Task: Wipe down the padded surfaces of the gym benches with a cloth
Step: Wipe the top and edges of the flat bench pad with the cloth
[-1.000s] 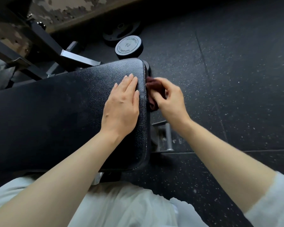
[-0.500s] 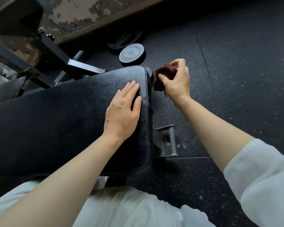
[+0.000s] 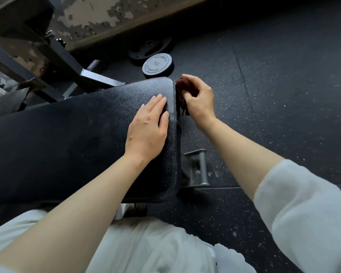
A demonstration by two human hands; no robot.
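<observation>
From the head camera, at the far right edge of the black bench pad, my right hand grips the dark red cloth, fingers curled round it, pressing it against the pad's side. My left hand lies flat on top, fingers straight and together.
</observation>
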